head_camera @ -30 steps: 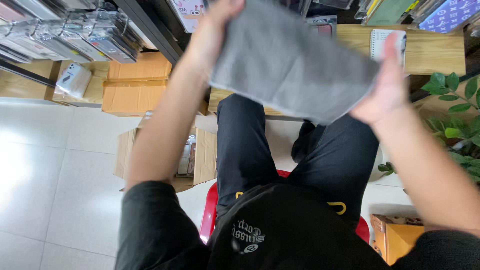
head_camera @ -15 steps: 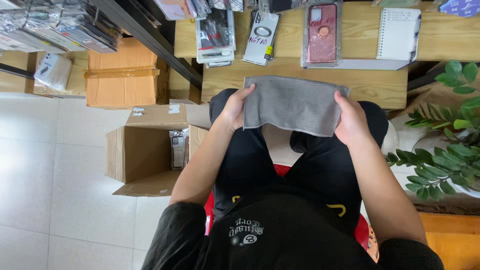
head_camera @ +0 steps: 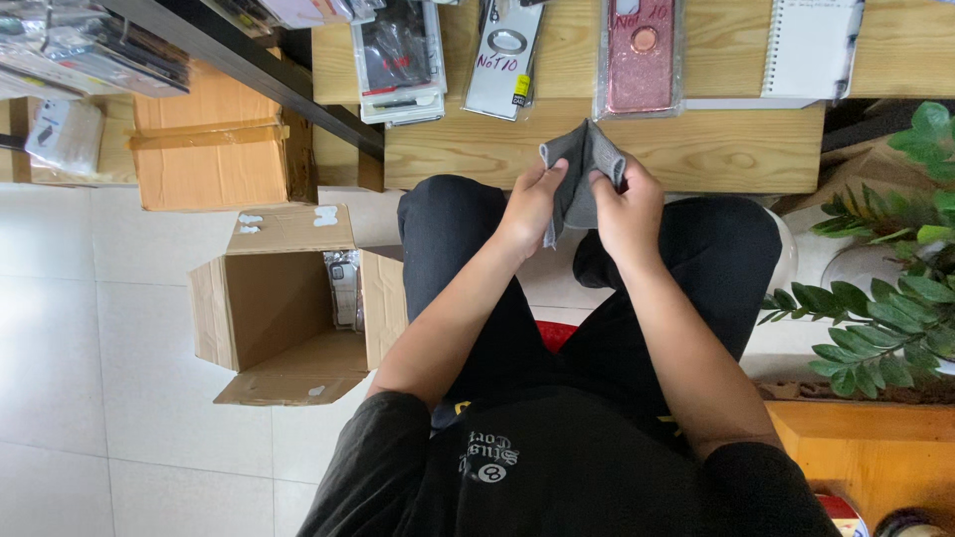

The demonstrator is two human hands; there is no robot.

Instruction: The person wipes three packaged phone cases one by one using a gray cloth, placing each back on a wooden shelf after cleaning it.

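A grey cloth [head_camera: 580,167] is folded together and held upright between both hands, just in front of the wooden table [head_camera: 696,149]. My left hand [head_camera: 532,204] grips its left side. My right hand [head_camera: 627,204] grips its right side, fingers curled over the fabric. Both hands hover above my knees in black trousers. Several packaged phone cases lie on the table beyond: a black one [head_camera: 398,65], a white one with a ring [head_camera: 504,60] and a pink glittery one [head_camera: 640,55].
A spiral notebook [head_camera: 808,48] lies at the table's far right. An open cardboard box [head_camera: 288,303] stands on the tiled floor at my left, a taped box [head_camera: 214,139] behind it. A potted green plant [head_camera: 885,288] stands at my right.
The cloth was held spread wide up high, then lowered over my lap. Now my hands have come together and folded it into a narrow bundle.
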